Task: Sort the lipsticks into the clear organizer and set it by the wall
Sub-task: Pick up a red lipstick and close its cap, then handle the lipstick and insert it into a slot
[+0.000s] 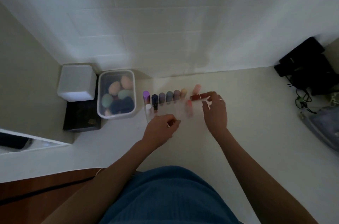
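Surface: we see a pale counter meeting a white tiled wall at the far side.
Left hand: we see curled fingers pinching the clear organizer.
Right hand: fingertips hold a red lipstick sideways.

Both my arms reach forward. My left hand curls, fingertips pinched together at its far right. My right hand, farther off, pinches with thumb and forefinger.

The organizer was clear smooth plastic, the dark red lipstick glossy, the countertop smooth and matt
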Demonstrator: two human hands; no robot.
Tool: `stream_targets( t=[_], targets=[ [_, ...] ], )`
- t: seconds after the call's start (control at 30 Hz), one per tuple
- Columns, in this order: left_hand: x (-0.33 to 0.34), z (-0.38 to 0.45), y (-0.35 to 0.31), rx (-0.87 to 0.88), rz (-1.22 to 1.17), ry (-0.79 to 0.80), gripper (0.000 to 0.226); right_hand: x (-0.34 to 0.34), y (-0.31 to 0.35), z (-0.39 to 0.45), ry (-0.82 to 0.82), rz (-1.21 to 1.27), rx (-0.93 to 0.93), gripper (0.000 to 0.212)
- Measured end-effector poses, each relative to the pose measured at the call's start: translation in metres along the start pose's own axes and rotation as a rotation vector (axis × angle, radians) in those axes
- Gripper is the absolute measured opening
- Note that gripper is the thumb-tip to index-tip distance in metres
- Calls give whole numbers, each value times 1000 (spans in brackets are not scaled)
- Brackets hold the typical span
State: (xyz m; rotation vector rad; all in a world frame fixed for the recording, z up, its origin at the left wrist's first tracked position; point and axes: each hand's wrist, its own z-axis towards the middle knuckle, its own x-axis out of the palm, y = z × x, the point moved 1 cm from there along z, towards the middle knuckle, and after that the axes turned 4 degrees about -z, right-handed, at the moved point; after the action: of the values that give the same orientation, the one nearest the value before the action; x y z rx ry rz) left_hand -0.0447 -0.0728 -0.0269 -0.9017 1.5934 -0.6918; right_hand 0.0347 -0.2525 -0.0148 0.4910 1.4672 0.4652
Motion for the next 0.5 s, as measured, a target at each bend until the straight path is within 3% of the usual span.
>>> stream_targets(
  t=[0.1, 0.2, 0.37, 0.5],
  targets=[
    [2, 2, 4, -51, -22, 35, 26, 1, -10, 17, 145, -141, 48, 40],
    [2, 5, 5, -70, -2, 43, 25, 4, -17, 31, 219, -198, 56, 47],
    [4, 6, 7, -101, -29, 30, 23, 10, -26, 47, 258, -214, 25, 42],
    [4, 5, 11, -116, -44, 26, 21, 13, -30, 49, 201, -187, 16, 22]
  ],
)
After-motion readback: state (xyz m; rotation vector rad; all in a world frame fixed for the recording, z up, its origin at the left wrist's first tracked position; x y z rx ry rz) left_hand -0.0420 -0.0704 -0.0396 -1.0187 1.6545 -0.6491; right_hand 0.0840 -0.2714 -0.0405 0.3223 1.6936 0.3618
